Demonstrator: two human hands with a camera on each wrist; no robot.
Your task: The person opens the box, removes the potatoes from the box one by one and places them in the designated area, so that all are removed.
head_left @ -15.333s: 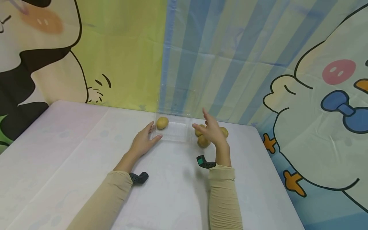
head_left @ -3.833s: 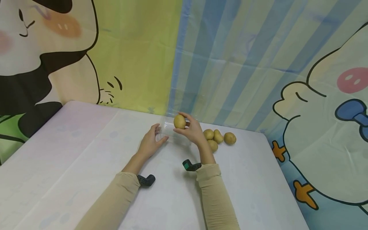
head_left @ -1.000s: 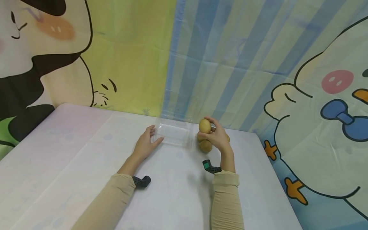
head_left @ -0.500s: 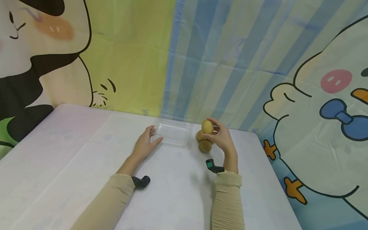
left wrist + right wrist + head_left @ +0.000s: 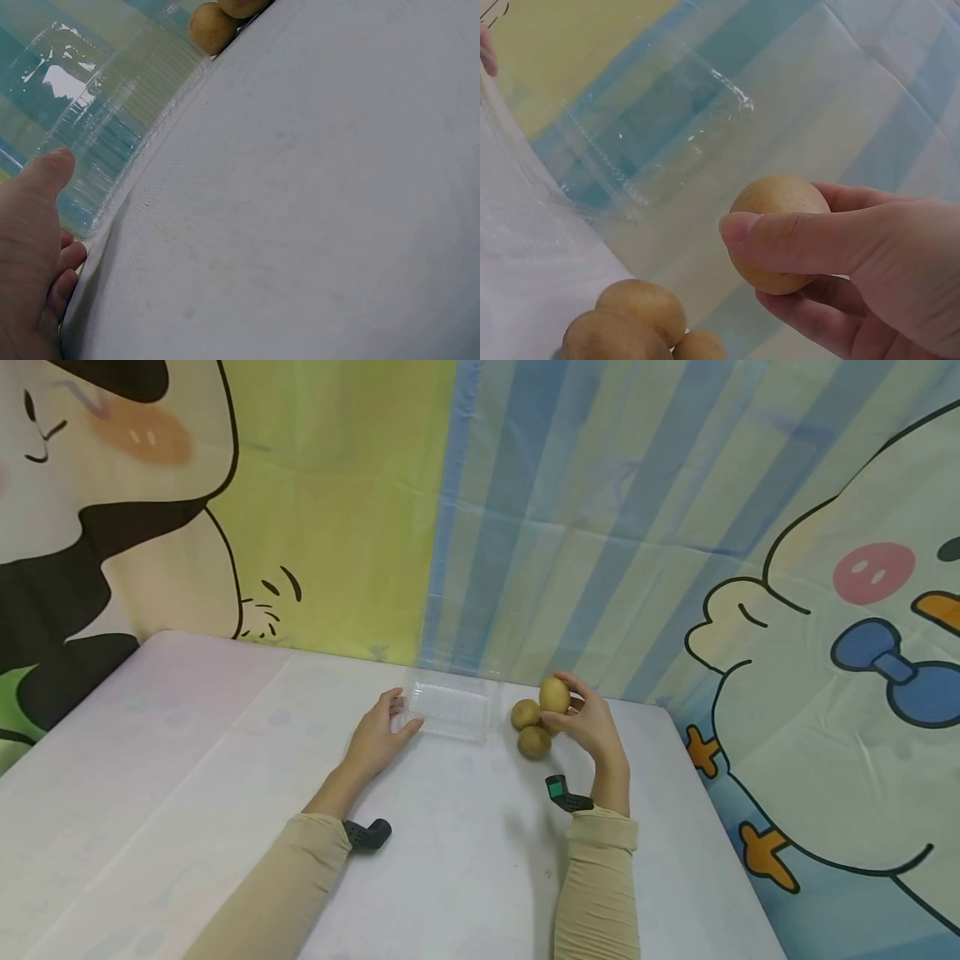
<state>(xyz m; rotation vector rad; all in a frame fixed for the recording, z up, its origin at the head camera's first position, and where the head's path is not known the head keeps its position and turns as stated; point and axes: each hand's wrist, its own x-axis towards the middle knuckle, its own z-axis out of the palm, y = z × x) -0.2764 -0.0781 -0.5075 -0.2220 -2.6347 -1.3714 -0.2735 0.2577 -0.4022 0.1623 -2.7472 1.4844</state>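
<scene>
Since half a second ago the right hand [image 5: 592, 727] has carried its potato [image 5: 554, 694] a little further right of the clear plastic box [image 5: 448, 713], uncovering the pile beside it. Thumb and fingers curl round that one potato, held above the pile, just right of the box. The left hand [image 5: 377, 737] rests relaxed with its thumb against the box's left end. Three more potatoes [image 5: 630, 322] lie on the white table [image 5: 187, 793], right of the box; one box.
</scene>
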